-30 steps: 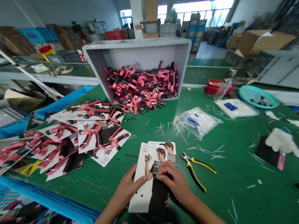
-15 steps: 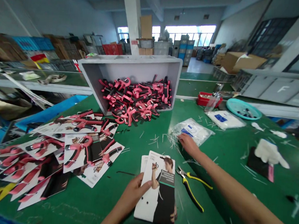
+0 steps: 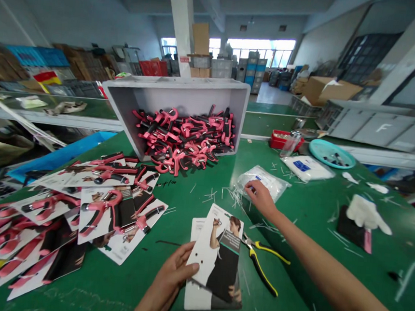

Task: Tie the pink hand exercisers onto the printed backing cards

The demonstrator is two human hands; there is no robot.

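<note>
My left hand [image 3: 175, 278] grips a printed backing card [image 3: 206, 257] by its left edge, thumb on top. The card is tilted and has small punched holes; at least one more card [image 3: 195, 299] lies beneath it. My right hand [image 3: 262, 198] is at a plastic bag [image 3: 274, 180], beside a loose pile of thin white cable ties [image 3: 236, 195]. Its fingers are curled together, and what they pinch, if anything, is too small to make out. Cutting pliers with yellow-and-black handles [image 3: 263, 267] lie just right of the cards.
A grey crate [image 3: 176, 92] tipped on its side holds many pink-and-black hand grips [image 3: 187, 139]. Cards with hand grips attached [image 3: 104, 209] are heaped at left. A second bag [image 3: 308, 168], a red box [image 3: 279, 141], a turquoise tray [image 3: 317, 148] and a white glove [image 3: 367, 213] lie at right.
My left hand has turned the top card and shifted it off the one beneath, which now shows at the bottom. My right hand's fingers have curled in beside the cable-tie pile.
</note>
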